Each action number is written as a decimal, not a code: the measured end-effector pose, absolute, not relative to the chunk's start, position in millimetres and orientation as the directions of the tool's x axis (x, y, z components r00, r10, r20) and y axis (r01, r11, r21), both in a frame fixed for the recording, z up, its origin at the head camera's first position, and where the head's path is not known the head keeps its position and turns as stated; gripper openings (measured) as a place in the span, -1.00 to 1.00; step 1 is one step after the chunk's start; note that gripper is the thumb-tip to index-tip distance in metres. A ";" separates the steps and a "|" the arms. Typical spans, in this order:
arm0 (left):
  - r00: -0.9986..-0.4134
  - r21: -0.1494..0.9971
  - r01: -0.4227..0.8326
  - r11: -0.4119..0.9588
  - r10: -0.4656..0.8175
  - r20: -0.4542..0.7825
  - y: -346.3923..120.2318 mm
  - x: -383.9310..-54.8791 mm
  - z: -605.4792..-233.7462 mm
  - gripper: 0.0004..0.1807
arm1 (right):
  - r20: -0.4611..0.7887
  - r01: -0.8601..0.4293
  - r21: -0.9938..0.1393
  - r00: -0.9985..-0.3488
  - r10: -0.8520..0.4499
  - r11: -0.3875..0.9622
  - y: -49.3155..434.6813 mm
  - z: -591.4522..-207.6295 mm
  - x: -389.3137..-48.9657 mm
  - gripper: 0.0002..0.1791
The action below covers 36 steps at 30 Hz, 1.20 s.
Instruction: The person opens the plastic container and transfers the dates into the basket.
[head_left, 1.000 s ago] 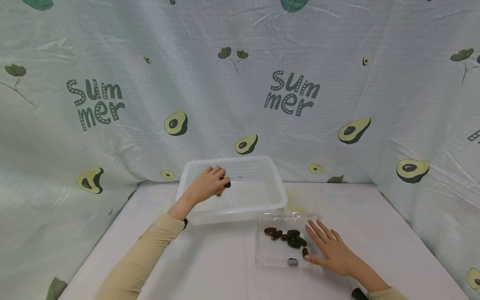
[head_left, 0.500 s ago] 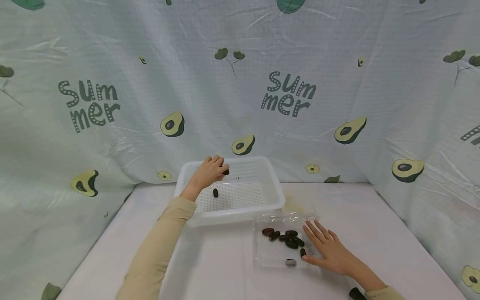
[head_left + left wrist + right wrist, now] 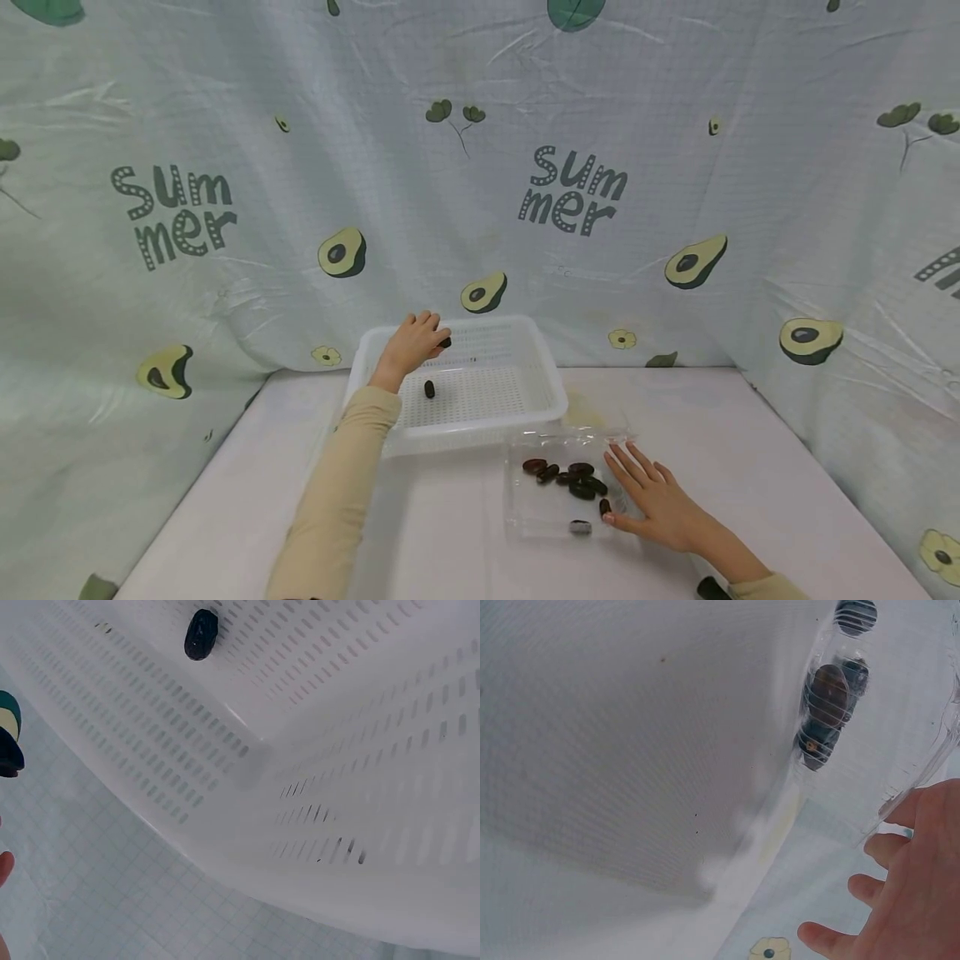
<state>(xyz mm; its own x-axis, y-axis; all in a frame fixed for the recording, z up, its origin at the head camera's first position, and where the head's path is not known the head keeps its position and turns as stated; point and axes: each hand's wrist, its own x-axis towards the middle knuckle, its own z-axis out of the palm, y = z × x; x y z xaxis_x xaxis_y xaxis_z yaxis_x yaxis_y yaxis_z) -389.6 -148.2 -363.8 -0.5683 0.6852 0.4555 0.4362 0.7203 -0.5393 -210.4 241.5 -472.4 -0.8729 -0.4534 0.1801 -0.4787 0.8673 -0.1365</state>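
Observation:
My left hand (image 3: 412, 343) is over the back left part of a white perforated basket (image 3: 551, 400), pinching a dark date (image 3: 446, 342) in its fingertips. On the basket floor lies another date (image 3: 429, 389), also visible in the left wrist view, where the date (image 3: 201, 634) is near the top. My right hand (image 3: 660, 504) rests with fingers spread on the right side of a clear plastic box (image 3: 536, 517). Several dates (image 3: 581, 490) lie in this box, one close to the right thumb. A small silvery-grey piece (image 3: 581, 527) is near its front edge.
The basket stands at the back of a pale table (image 3: 442, 533), just behind the plastic box. A hanging cloth (image 3: 420, 183) printed with avocados and lettering encloses the table at the back and sides.
One date has come down onto the basket floor beneath my left hand, which moved slightly up and left with another date still pinched. My right hand keeps its place on the box.

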 end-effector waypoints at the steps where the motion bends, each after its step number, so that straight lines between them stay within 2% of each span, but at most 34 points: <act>1: -0.577 -0.539 0.434 0.722 0.682 0.450 -148.2 -389.7 -363.6 -0.81 | 0.181 -0.478 -0.139 -0.873 -0.452 0.867 241.6 -472.5 -210.2 -0.11; 7: -0.631 -0.533 0.417 0.736 0.657 0.414 -150.2 -391.6 -362.7 -0.80 | 0.183 -0.479 -0.141 -0.873 -0.452 0.867 240.8 -470.9 -209.0 -0.12; 14: -0.619 -0.530 0.412 0.741 0.654 0.434 -152.5 -392.2 -362.9 -0.82 | 0.178 -0.473 -0.140 -0.876 -0.448 0.870 239.7 -469.7 -208.7 -0.12; 24: -0.549 -0.524 0.469 0.711 0.699 0.458 -150.6 -382.9 -365.4 -0.83 | 0.176 -0.469 -0.134 -0.878 -0.444 0.873 240.0 -471.0 -208.5 -0.12; 36: -0.408 -0.542 0.574 0.613 0.789 0.460 -129.4 -354.7 -354.6 -0.87 | 0.166 -0.467 -0.154 -0.881 -0.444 0.871 240.4 -469.1 -207.2 -0.12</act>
<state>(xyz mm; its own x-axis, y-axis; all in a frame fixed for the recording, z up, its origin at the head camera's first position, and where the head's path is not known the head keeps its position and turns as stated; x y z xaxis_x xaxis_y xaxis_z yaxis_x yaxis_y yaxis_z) -354.7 -129.4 -354.6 -0.4080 0.7886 0.4601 0.5742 0.6134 -0.5423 -207.2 240.4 -469.1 -0.8808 -0.4436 0.1655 -0.4674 0.8706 -0.1538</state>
